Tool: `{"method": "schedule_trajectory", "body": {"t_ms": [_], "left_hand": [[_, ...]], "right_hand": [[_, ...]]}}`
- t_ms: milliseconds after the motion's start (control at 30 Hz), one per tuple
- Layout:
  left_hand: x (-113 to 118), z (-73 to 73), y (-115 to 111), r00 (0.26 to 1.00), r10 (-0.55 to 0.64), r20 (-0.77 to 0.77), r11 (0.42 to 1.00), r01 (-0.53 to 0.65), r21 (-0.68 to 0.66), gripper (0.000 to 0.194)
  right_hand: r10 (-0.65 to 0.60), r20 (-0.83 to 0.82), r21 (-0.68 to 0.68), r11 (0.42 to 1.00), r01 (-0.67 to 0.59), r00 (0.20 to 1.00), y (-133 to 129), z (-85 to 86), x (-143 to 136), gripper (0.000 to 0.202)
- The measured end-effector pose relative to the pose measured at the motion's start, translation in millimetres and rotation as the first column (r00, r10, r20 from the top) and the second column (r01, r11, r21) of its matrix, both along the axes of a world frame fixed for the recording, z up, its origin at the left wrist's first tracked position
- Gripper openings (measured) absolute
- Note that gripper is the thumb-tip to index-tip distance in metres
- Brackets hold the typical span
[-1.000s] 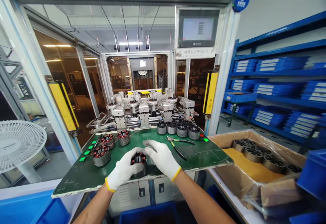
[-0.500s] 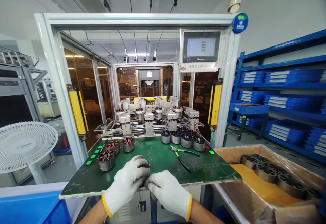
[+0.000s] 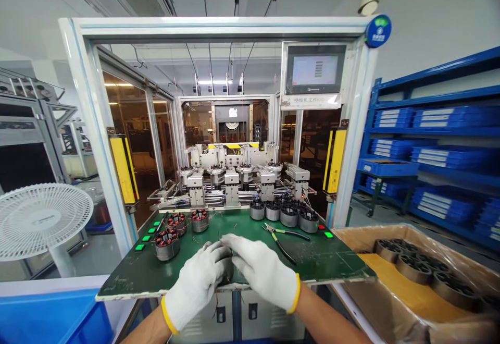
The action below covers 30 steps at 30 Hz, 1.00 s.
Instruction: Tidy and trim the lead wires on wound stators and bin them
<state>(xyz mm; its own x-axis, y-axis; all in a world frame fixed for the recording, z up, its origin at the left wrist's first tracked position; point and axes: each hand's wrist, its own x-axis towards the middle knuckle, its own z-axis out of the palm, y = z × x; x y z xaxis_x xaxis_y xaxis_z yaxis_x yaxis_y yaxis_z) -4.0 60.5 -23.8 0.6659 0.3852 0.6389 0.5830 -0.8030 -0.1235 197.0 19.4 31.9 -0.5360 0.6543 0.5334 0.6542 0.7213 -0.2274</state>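
Note:
Near the front edge of the green bench (image 3: pixel 336 266), both white-gloved hands close around a motor stator (image 3: pixel 226 270), which they mostly hide. My left hand (image 3: pixel 201 280) wraps its left side, fingers curled over it. Across its top and right side reaches my right hand (image 3: pixel 265 267), with fingers bent and close together; their tips meet those of the left. Whether they also pinch a wire is hidden. Three stators with red windings, one of them a wound stator (image 3: pixel 167 245), stand to the left. Cutting pliers (image 3: pixel 282 241) lie with jaws apart to the right.
Several dark-cored stators (image 3: pixel 289 215) stand at the bench's back right. Behind is a winding machine (image 3: pixel 232 177) inside a white frame. A carton (image 3: pixel 375 302) with more stators is at right, a blue bin (image 3: pixel 58 318) and a fan (image 3: pixel 42 221) at left.
My right hand has risen from the stator's lower right side to its top, its fingers now reaching over it. My left hand stays around the stator. The view has shifted slightly.

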Motion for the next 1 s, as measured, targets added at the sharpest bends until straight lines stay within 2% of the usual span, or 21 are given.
{"method": "schedule_trajectory", "body": {"t_ms": [100, 167, 267, 400, 567, 667, 733, 867, 1000], "left_hand": [[0, 3.5, -2, 1.000, 0.002, -0.029, 0.999, -0.003, -0.048, 0.033], [-1, 8.3, -5, 0.998, -0.016, -0.060, 0.996, 0.010, -0.086, 0.031], [-1, 15.5, -8, 0.997, -0.030, -0.073, 0.994, 0.022, -0.108, 0.030], [0, 21.6, -12, 0.996, -0.035, -0.081, 0.997, 0.029, -0.073, 0.028], [6, 20.9, -29, 0.947, 0.107, -0.304, 0.994, -0.098, 0.045, 0.020], [9, 19.0, -42, 0.906, 0.093, -0.412, 0.995, -0.094, 0.017, 0.019], [8, 19.0, -48, 0.903, 0.054, -0.426, 0.997, -0.070, -0.023, 0.018], [3, 16.0, -49, 0.962, 0.005, -0.272, 1.000, -0.013, -0.028, 0.024], [-6, 5.1, -45, 0.990, -0.131, -0.044, 0.991, 0.129, -0.043, 0.031]], "right_hand": [[-0.207, 0.155, 0.061, 0.978, 0.200, 0.966, -5, -27.4, -7, 0.045], [-0.369, 0.229, 0.082, 0.929, 0.360, 0.901, -10, -43.5, -11, 0.038], [-0.501, 0.293, 0.121, 0.864, 0.488, 0.814, -13, -55.0, -12, 0.025], [-0.480, 0.254, 0.133, 0.877, 0.461, 0.840, -3, -56.9, -8, 0.018], [-0.491, 0.257, 0.154, 0.871, 0.466, 0.832, 10, -58.6, -9, 0.018], [-0.487, 0.294, 0.152, 0.873, 0.463, 0.822, 10, -58.0, -10, 0.018], [-0.485, 0.297, 0.153, 0.875, 0.460, 0.822, 11, -57.4, -11, 0.020], [-0.495, 0.262, 0.149, 0.869, 0.472, 0.828, 15, -58.2, -12, 0.022], [-0.493, 0.258, 0.137, 0.870, 0.473, 0.831, 19, -58.0, -14, 0.024]]}}
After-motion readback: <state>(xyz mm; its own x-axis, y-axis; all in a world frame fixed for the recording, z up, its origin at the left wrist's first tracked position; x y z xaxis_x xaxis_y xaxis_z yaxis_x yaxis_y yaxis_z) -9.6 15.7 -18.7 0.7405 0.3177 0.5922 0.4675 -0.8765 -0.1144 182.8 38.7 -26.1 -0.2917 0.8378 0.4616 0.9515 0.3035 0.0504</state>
